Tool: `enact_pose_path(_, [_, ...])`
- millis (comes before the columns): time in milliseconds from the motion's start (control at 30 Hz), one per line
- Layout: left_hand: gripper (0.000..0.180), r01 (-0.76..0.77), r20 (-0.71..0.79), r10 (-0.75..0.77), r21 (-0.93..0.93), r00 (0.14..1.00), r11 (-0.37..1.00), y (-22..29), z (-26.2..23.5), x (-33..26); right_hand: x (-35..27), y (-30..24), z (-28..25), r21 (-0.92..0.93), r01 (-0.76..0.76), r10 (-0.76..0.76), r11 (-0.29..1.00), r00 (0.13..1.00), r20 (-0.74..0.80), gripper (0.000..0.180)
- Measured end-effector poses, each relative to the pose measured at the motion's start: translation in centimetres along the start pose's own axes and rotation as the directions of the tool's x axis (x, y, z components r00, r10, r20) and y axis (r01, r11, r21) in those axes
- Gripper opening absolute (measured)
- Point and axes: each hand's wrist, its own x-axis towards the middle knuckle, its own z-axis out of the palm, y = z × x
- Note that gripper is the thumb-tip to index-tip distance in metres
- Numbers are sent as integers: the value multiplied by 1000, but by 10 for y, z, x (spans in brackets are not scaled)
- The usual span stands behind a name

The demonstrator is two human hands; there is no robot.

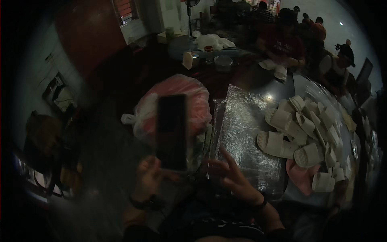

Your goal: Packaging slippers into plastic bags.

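A smartphone (172, 131) with a dark screen stands upright in front of me, its lower left corner gripped by my left hand (148, 173). To the right of the phone, my right hand (234, 179) is held in the air with its fingers spread, nothing in it. Beyond that hand lies a stack of clear plastic bags (252, 133) on the table. A heap of off-white slide sandals (306, 129) covers the table's right part, with one pink sandal (302, 176) at its near side. Behind the phone sits a clear bag with red contents (195, 94).
Across the table a person in a dark red shirt (282, 46) handles off-white sandals (275, 69). Another person (336, 68) works at the far right. A clear plastic tub (223, 63) and a white bag (213, 41) stand at the back. A cluttered chair (46, 139) is at left.
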Motion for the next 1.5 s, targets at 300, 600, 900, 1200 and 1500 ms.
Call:
enact_pose_path(300, [28, -12, -63, 51, 500, 997, 866, 104, -97, 186, -75, -28, 1, -99, -393, 375, 914, 913, -161, 41])
enact_pose_path(600, [22, 450, -307, -343, 424, 888, 786, 33, -207, 295, -93, -37, 0, -83, -336, 292, 938, 898, -330, 38])
enact_pose_path(900, [60, 196, -72, -183, 411, 980, 890, -5, -170, 273, -92, -34, -11, 3, -354, 333, 935, 877, -345, 40])
enact_pose_path(1200, [86, 145, -557, 169, 474, 813, 868, -65, -219, 103, -89, -26, -30, -109, -409, 346, 906, 864, -366, 36])
enact_pose_path(1500, [99, 384, -519, 43, 683, 854, 621, -192, -153, -14, -54, -28, -15, -441, -371, 364, 817, 926, -105, 37])
